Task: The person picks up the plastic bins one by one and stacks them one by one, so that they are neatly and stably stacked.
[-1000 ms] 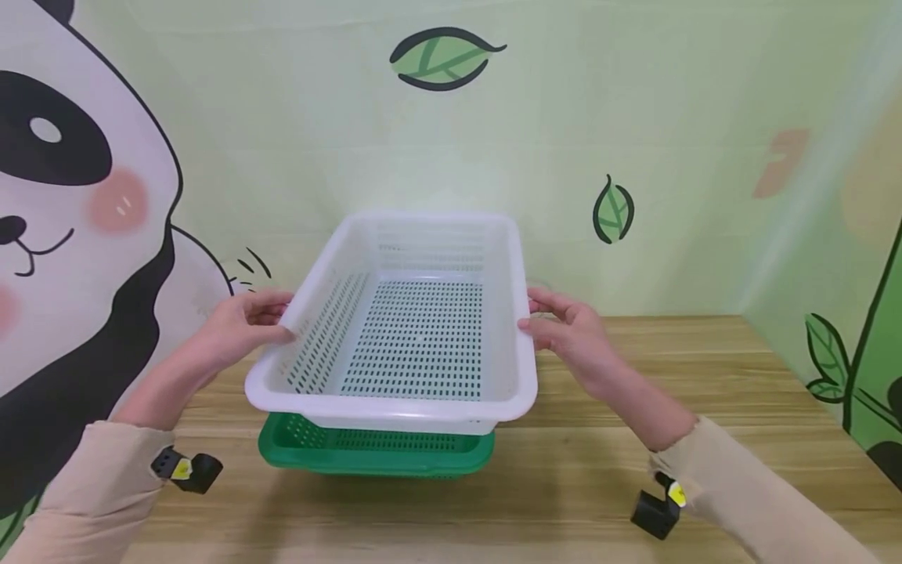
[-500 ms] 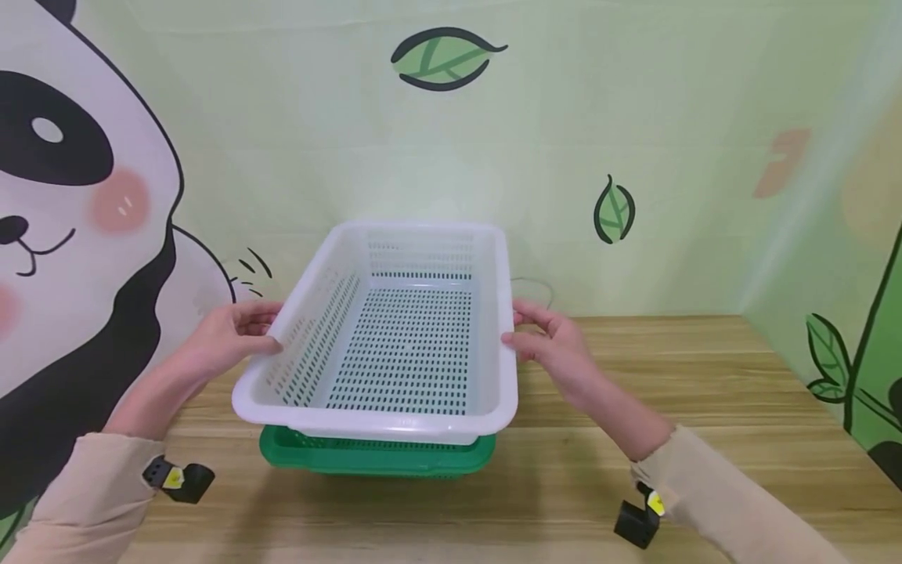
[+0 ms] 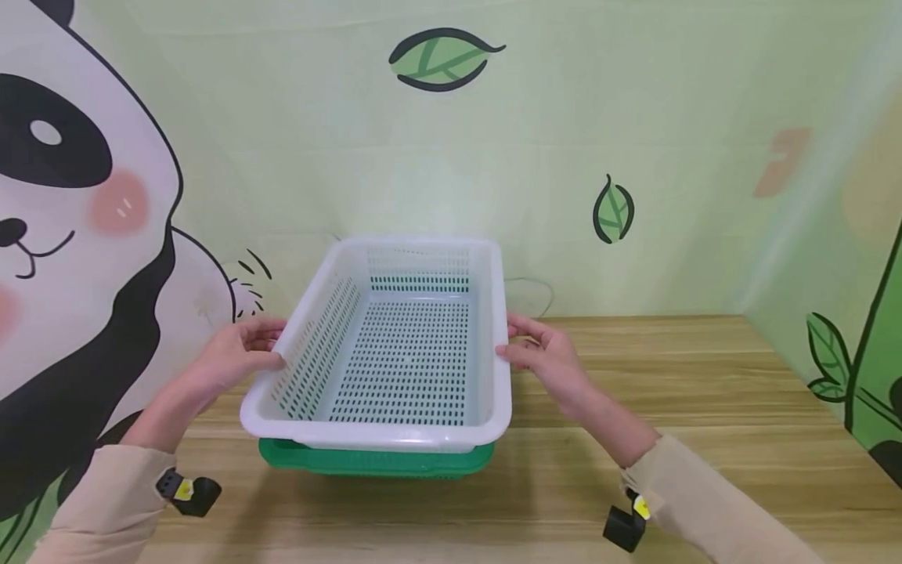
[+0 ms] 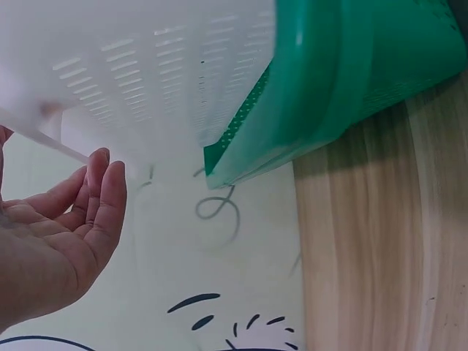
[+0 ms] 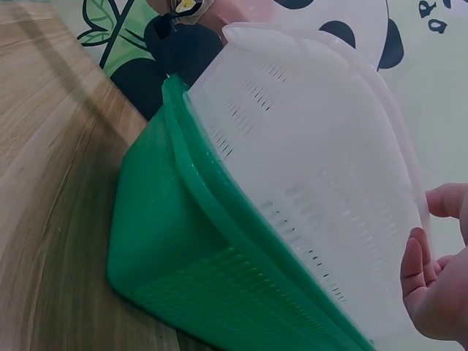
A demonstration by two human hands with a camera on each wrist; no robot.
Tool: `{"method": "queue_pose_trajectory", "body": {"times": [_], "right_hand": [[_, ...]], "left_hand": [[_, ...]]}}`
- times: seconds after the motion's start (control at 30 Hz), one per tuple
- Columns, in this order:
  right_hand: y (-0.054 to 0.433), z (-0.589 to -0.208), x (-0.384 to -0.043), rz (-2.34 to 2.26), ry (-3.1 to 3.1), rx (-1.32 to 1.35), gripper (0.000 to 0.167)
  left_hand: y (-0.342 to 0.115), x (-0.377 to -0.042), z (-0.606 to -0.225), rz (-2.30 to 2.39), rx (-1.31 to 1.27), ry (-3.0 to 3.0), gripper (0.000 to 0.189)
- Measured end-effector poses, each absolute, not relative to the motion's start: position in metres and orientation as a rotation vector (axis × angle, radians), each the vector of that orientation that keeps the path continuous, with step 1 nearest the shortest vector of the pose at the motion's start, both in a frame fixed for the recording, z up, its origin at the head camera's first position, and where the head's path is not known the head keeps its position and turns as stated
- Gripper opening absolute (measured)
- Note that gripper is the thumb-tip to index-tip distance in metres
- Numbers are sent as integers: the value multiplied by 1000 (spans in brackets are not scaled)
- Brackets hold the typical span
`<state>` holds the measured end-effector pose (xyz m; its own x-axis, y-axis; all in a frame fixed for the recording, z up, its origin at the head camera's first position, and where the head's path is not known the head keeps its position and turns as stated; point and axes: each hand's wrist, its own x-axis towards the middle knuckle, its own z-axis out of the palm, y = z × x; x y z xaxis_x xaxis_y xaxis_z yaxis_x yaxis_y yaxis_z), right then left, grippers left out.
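A white rectangular plastic basket [image 3: 373, 433] with slotted walls and floor is held between both hands by its side rims. My left hand [image 3: 225, 360] pinches the left rim, thumb on top and fingers beneath. On the opposite rim, my right hand [image 3: 553, 364] has the same kind of grip. Beneath stands a green basket [image 3: 373, 462], mostly hidden from above. The wrist views show the lower part of the white basket [image 5: 314, 131] inside the rim of the green basket [image 5: 190, 241], while its own rim stays well above. The white basket holds nothing.
The baskets are over a wood-grain table [image 3: 676, 392] that meets a printed backdrop [image 3: 669, 117] with leaves and a panda. A thin looped cord [image 3: 539, 286] lies against the backdrop behind the baskets. Small black cameras [image 3: 197, 496] are strapped to both wrists.
Both hands have lowered the white basket and moved it slightly left, so it sinks into the green basket and covers more of it. The green basket has stayed in place.
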<state>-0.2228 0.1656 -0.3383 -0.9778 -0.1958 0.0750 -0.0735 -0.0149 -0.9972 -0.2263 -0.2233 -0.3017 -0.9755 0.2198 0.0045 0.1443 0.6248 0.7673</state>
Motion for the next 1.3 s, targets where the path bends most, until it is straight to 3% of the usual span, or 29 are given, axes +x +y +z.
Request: {"method": "queue_pose_trajectory", "body": {"times": [0.93, 1.3], "right_hand": [[158, -371, -230, -2175, 2120, -300, 52], [153, -380, -232, -2184, 2118, -276, 53]], "left_hand": [[-230, -234, -339, 1353, 299, 2729, 52], [-231, -237, -348, 1357, 179, 2677, 58]]}}
